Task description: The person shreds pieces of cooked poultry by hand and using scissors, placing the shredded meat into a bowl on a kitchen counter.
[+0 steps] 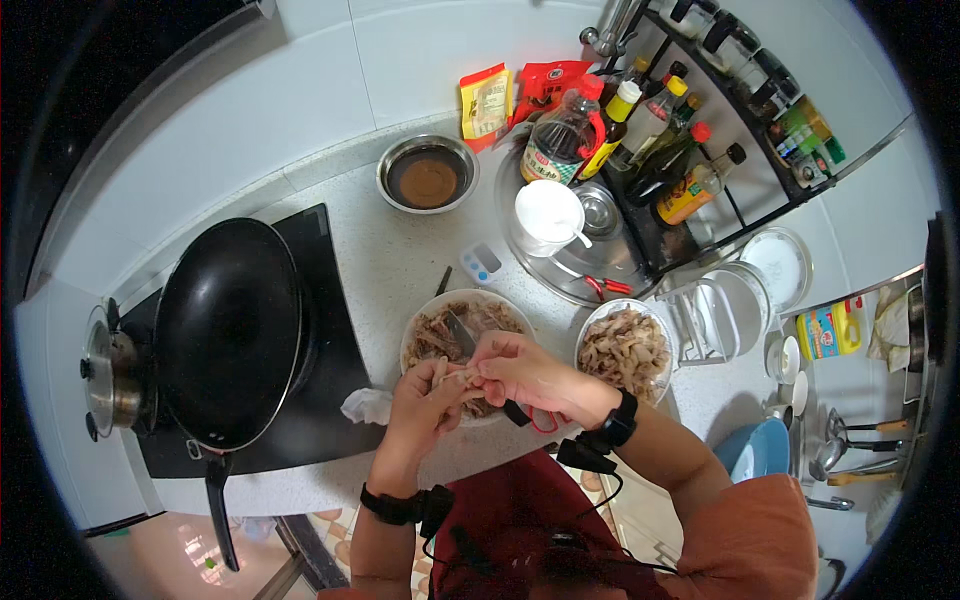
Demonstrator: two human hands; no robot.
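My left hand [421, 405] and my right hand [529, 373] meet over the near side of a white bowl [407, 330]. Between their fingertips is a small pale piece of meat [466, 377], partly covered by the fingers. Brown meat pieces [431, 337] fill this bowl, and a metal blade [460, 334] lies among them. Red-and-black handles [546, 420], apparently of scissors, show below my right wrist; whether they belong to the blade is hidden. To the right, a second white bowl [582, 341] holds a heap of pale meat pieces [624, 349].
A black wok [229, 330] sits on the cooktop [341, 397] at left, beside a lidded pot [112, 371]. Behind stand a steel bowl of brown liquid [427, 180], a small digital device [481, 262] and a steel tray [517, 244] with a white tub [547, 221] and bottles. Crumpled tissue [366, 406] lies near my left hand.
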